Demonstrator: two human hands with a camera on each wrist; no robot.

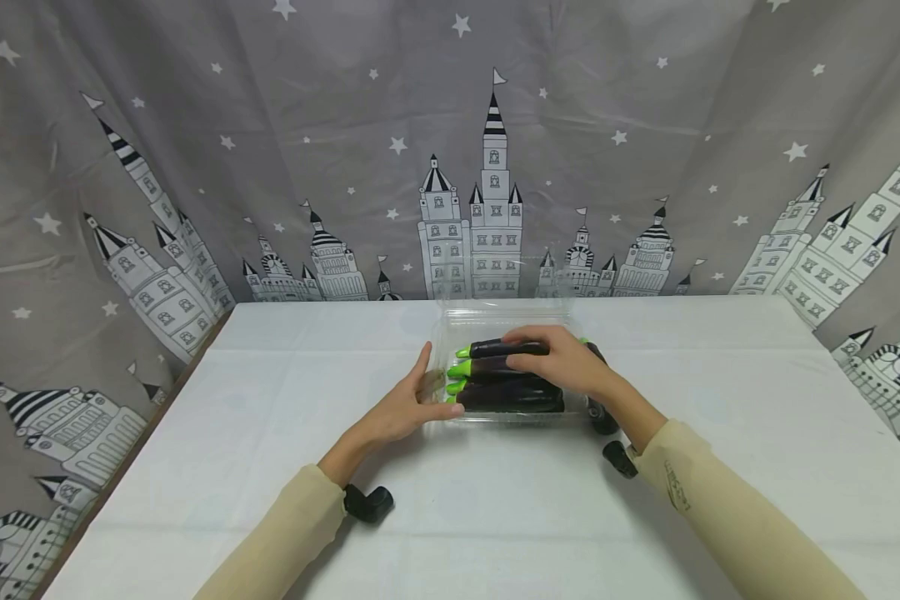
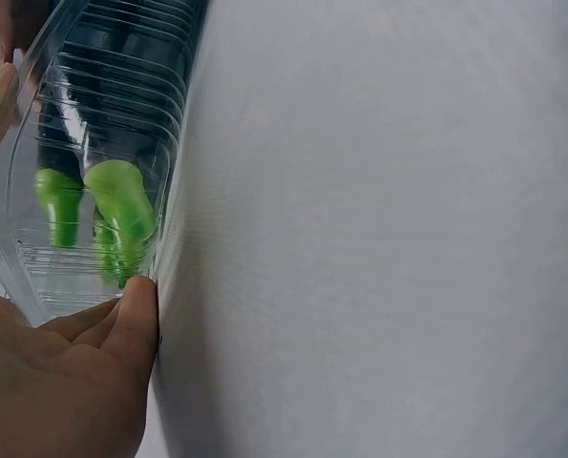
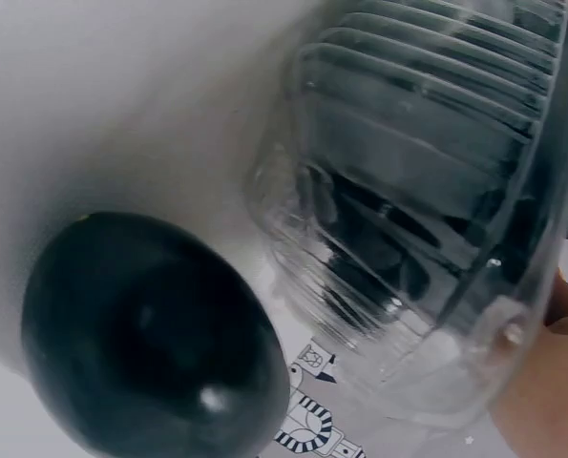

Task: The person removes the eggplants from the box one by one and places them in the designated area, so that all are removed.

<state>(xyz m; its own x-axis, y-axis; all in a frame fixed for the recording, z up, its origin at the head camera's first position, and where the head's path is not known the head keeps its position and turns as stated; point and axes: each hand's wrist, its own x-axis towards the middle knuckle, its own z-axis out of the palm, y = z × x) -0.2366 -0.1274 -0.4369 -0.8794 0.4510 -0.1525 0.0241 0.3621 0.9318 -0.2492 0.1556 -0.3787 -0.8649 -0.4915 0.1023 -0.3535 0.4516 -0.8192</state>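
Note:
A clear plastic container (image 1: 506,317), its lid raised at the back, holds several dark eggplants (image 1: 510,396) with bright green stem ends pointing left. My left hand (image 1: 397,408) holds the container's left end, thumb at the front rim, other fingers against the end wall; in the left wrist view, fingertips (image 2: 140,291) touch its lower corner. My right hand (image 1: 558,358) reaches inside and grips the rearmost eggplant (image 1: 487,348), its fingers bent over the top. Another eggplant (image 1: 602,418) lies outside along the container's right side, partly hidden under my right forearm; its rounded end (image 3: 155,334) looms in the right wrist view.
The white-covered table (image 1: 270,375) extends to both sides of the container. Behind it hangs a grey curtain (image 1: 307,125) printed with castles and stars. Black wrist mounts (image 1: 369,503) protrude from both sleeves, the right one close to the outside eggplant.

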